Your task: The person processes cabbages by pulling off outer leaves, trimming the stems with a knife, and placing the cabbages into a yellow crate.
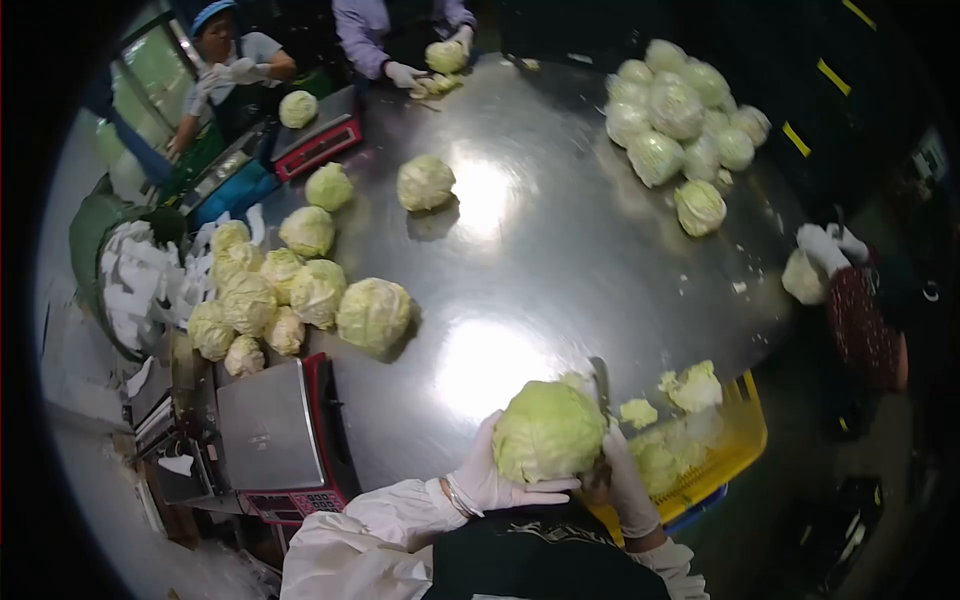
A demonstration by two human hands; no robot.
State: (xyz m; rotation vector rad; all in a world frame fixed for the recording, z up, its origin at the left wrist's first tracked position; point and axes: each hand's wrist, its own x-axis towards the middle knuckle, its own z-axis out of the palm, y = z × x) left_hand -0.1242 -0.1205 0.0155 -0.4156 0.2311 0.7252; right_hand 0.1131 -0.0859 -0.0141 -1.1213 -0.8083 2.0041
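Observation:
A large green cabbage [548, 432] is held at the table's near edge. My left hand [492, 474], in a white glove, cups it from the left and below. On the cabbage's right side is my right hand [626, 480], also gloved, with its fingers wrapped round a knife [600, 382]. The blade points up and away from me, beside the cabbage. Part of my right fingers is hidden behind the cabbage and the handle.
Cabbages [248, 302] are heaped at left near a red scale [268, 425]; wrapped ones [676, 106] are piled at far right. A yellow basket [748, 440] holds loose leaves at near right. Co-workers stand at the far side and right of the metal table [540, 250].

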